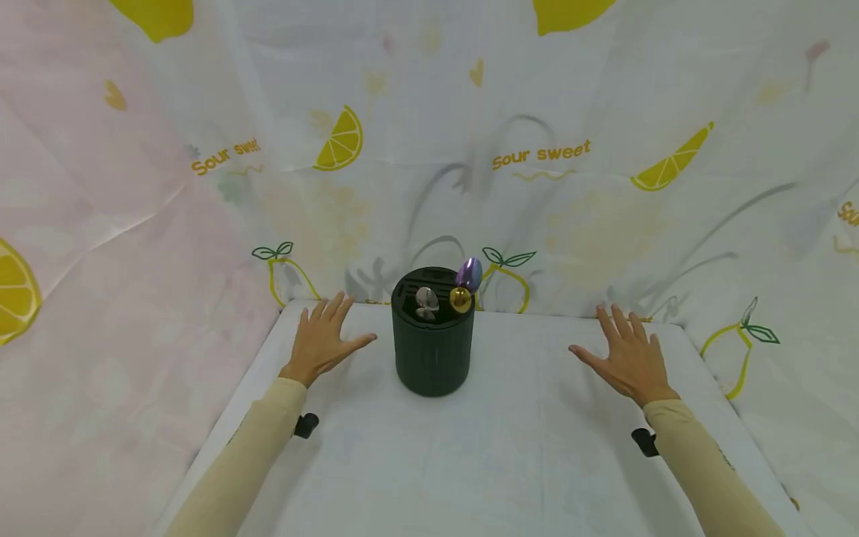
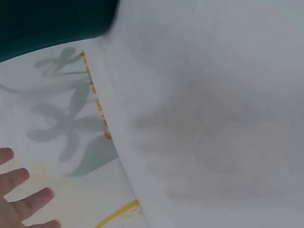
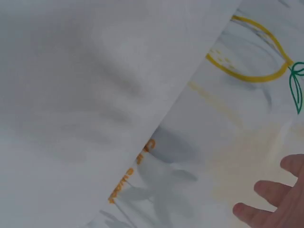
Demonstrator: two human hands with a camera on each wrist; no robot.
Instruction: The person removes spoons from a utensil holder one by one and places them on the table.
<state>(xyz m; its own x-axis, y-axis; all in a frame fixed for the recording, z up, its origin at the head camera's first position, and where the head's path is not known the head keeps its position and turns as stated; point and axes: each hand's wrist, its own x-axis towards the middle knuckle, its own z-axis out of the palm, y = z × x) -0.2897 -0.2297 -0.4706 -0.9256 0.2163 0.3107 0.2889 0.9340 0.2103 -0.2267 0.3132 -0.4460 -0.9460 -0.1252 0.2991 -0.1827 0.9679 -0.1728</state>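
A dark green ribbed utensil holder [image 1: 432, 358] stands upright near the back of the white table, with a slotted black top. Out of its openings stick silver spoon-like heads [image 1: 426, 300], a gold rounded head [image 1: 460, 300] and a purple-blue spoon-like head [image 1: 470, 274]; their lower parts are hidden inside. My left hand [image 1: 321, 344] is spread with straight fingers to the left of the holder, apart from it. On the other side, farther off, my right hand [image 1: 629, 362] has its fingers spread too. Neither hand holds anything. Fingertips of each hand show in its wrist view.
The white table [image 1: 429, 470] reaches back to a hanging cloth [image 1: 416, 149] printed with lemons and lettering. More of this cloth hangs at both sides. A small black device sits at each wrist, beside the beige sleeves [image 1: 248, 447].
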